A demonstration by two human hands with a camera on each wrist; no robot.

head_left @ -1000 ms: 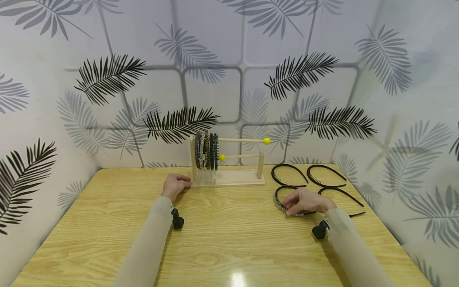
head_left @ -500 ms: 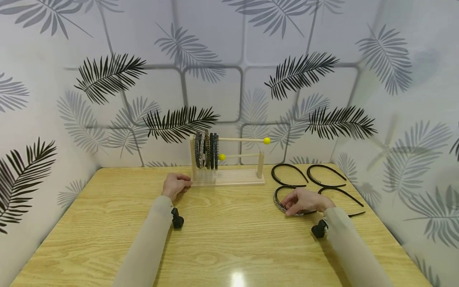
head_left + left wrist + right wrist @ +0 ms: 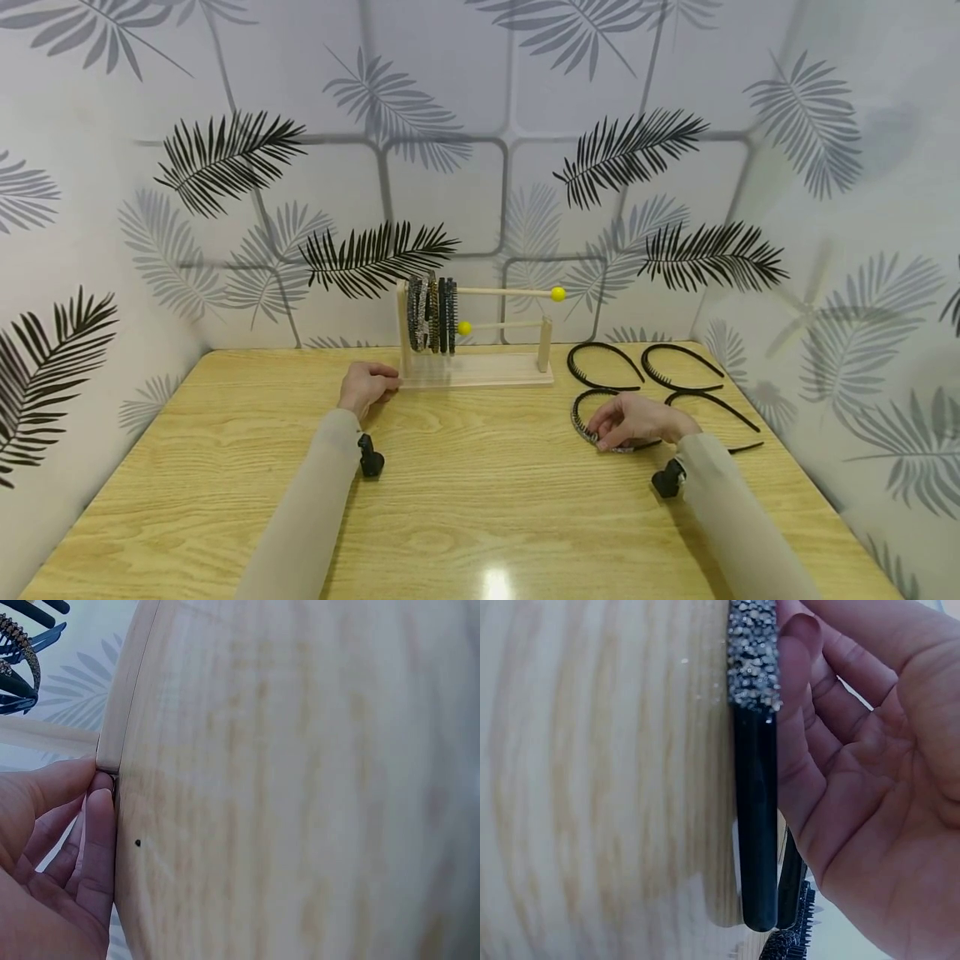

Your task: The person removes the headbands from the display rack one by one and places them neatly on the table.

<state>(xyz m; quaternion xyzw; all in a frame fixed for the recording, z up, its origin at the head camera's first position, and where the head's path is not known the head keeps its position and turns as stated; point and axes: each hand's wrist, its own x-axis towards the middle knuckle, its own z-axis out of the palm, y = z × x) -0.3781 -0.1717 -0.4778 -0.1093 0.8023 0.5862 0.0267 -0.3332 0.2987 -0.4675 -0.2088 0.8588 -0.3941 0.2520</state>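
Observation:
In the head view my left hand (image 3: 364, 385) holds the left end of a wooden stand's base (image 3: 487, 372). The left wrist view has its thumb and bent fingers at the base's corner (image 3: 111, 746). Several headbands (image 3: 433, 317), some glittery, hang together on the stand's upper rod, near the left post. My right hand (image 3: 641, 421) pinches a toothed headband (image 3: 579, 423) lying at the right of the table. Seen from the right wrist, this headband has silvery glitter (image 3: 754, 656) and a plain black end (image 3: 756, 825); my palm partly blocks the rest.
Black headbands (image 3: 572, 363) lie on the table around my right hand, one farther right (image 3: 648, 367) and another beside my wrist (image 3: 720, 400). Yellow balls (image 3: 558, 294) cap the stand's two rods. A leaf-patterned wall (image 3: 480, 200) rises behind the wooden table (image 3: 465, 500).

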